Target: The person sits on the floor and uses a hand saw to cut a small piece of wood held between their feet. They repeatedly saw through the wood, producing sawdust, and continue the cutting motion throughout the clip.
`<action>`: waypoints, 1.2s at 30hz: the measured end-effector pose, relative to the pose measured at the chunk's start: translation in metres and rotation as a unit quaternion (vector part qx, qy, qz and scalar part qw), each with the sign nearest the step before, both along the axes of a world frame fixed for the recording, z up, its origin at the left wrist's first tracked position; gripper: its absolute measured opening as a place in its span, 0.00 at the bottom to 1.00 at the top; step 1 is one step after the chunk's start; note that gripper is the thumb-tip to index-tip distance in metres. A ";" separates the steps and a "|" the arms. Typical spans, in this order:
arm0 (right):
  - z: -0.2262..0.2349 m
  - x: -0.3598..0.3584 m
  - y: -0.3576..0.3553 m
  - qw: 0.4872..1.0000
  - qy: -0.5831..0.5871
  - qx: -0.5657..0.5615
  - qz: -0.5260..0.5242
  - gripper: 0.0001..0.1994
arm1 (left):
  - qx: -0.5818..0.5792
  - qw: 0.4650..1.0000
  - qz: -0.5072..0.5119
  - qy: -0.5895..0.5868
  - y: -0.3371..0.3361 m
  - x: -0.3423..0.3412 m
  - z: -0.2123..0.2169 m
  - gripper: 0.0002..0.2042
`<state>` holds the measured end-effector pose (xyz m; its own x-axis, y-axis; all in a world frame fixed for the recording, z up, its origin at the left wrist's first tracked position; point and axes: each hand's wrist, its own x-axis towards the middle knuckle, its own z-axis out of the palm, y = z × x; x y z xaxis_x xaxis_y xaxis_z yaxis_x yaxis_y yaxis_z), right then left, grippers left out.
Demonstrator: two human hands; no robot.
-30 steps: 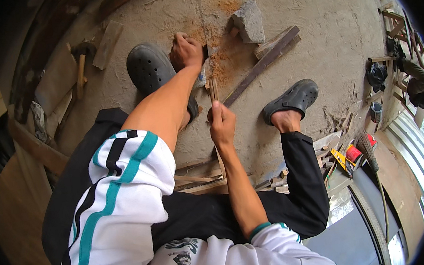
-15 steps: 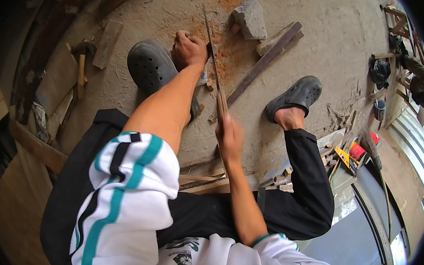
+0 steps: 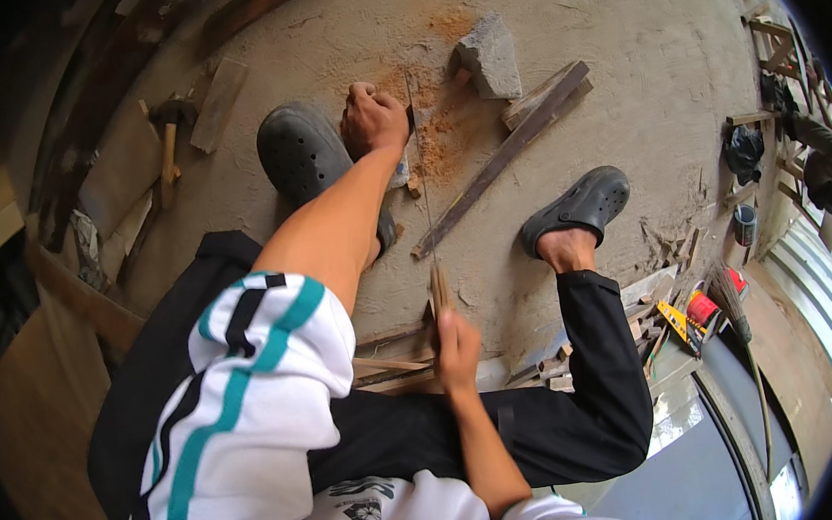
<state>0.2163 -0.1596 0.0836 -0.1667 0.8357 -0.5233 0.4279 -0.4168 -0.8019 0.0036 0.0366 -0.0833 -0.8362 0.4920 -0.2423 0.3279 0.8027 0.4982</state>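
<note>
A handsaw's thin blade (image 3: 426, 200) runs away from me, edge-on, past my left hand. Its wooden handle (image 3: 439, 283) is in the closed fingers of my right hand (image 3: 456, 347), close to my body. My left hand (image 3: 373, 120) is in a fist beside the blade's far part, next to my left clog (image 3: 302, 152). A dark piece of wood (image 3: 412, 120) juts from that fist toward the blade; the rest of it is hidden by the hand. Reddish sawdust (image 3: 439, 151) lies on the ground just right of the blade.
Right of the blade lies a dark wooden strip (image 3: 506, 155) on a paler board, near a grey concrete chunk (image 3: 491, 57). My right clog (image 3: 578, 210) stands further right. A hammer (image 3: 169, 142) rests at the left among boards. A broom (image 3: 729, 304) and wood scraps are at the right.
My right hand has drawn the saw back toward my body, so more blade shows on the near side of my left hand. The left fist holds its place by the clog.
</note>
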 end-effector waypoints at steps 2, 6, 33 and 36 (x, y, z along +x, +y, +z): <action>0.028 0.012 -0.025 0.998 -0.004 -0.056 -0.023 0.22 | 0.010 1.000 -0.013 -0.006 0.006 0.001 0.005 0.10; -0.035 -0.021 0.035 1.000 0.007 -0.006 -0.029 0.25 | -0.010 0.999 -0.039 -0.018 0.003 0.005 0.008 0.10; -0.059 -0.028 0.055 0.998 0.031 0.053 -0.032 0.23 | -0.012 0.999 -0.043 -0.021 0.006 0.016 0.004 0.09; -0.070 -0.052 0.087 0.997 0.050 0.021 -0.054 0.24 | -0.046 0.997 -0.042 -0.038 0.007 0.019 -0.001 0.12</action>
